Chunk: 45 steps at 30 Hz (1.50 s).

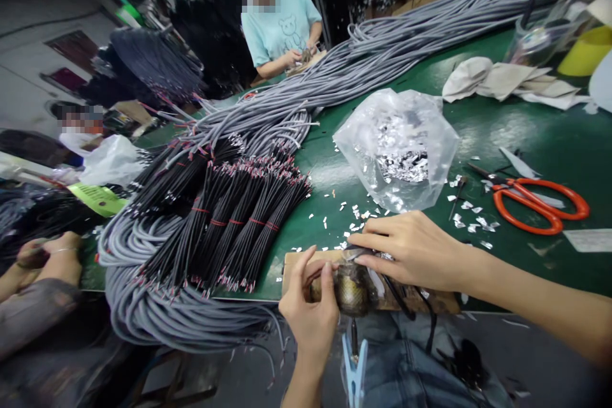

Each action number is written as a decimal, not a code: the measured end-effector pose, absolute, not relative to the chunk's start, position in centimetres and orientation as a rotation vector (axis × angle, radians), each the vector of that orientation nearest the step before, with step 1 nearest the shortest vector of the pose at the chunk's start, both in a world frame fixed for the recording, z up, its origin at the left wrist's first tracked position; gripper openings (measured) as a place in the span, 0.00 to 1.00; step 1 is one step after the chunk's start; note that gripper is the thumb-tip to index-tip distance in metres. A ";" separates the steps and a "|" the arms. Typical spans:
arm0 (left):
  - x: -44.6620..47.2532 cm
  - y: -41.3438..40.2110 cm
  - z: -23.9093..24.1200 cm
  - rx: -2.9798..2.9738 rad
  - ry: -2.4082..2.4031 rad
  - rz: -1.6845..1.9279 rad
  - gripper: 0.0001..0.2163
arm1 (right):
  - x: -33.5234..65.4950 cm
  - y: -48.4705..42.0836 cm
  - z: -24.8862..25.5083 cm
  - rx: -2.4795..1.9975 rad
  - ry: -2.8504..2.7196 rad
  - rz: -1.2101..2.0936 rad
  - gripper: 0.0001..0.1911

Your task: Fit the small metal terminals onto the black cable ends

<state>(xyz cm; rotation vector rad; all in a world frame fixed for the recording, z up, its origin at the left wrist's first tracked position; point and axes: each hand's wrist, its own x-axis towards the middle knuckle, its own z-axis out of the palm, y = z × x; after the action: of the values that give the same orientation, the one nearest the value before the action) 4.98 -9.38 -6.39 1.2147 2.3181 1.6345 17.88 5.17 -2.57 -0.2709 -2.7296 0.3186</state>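
Note:
My left hand is at the left end of a wooden board, with thumb and forefinger brought together; whatever lies between them is too small to make out. My right hand reaches in from the right, its fingers closed over a dark grey piece that is mostly covered. Between the hands a yellowish, tape-wrapped cylinder is fixed to the board. A blue clothespin hangs below it on a dark rod. Black cord runs from under my right hand over the board's front edge.
Ahead lies a plastic bag of small silvery pieces, some scattered around it. Red-handled scissors are at right. Bundled black wires and long grey cables fill the left and back. One person sits opposite, another person's hands at left.

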 end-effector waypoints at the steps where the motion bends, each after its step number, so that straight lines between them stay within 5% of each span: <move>1: 4.9 -9.4 -6.3 1.158 2.271 1.676 0.15 | 17.9 5.2 -2.5 -0.272 -2.725 0.319 0.13; 15: 4.0 -9.6 -5.4 0.905 1.894 1.753 0.11 | 17.8 4.8 -2.7 -0.218 -2.748 0.349 0.11; 24: 1.8 -10.9 -5.3 1.163 2.102 1.730 0.07 | 17.3 4.9 -1.0 -0.158 -2.711 0.397 0.13; 33: -13.8 -11.7 2.1 1.060 2.940 1.144 0.09 | 18.3 7.9 -7.4 -0.202 -2.719 0.205 0.16; 45: -23.9 -5.0 5.4 0.995 2.777 0.248 0.14 | 18.0 8.1 -7.9 -0.226 -2.710 0.206 0.15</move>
<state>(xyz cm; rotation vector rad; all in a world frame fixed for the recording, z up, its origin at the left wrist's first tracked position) -23.94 -5.04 5.37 0.9953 2.7772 0.2475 18.04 8.05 -7.88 -0.2264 -2.7105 0.2057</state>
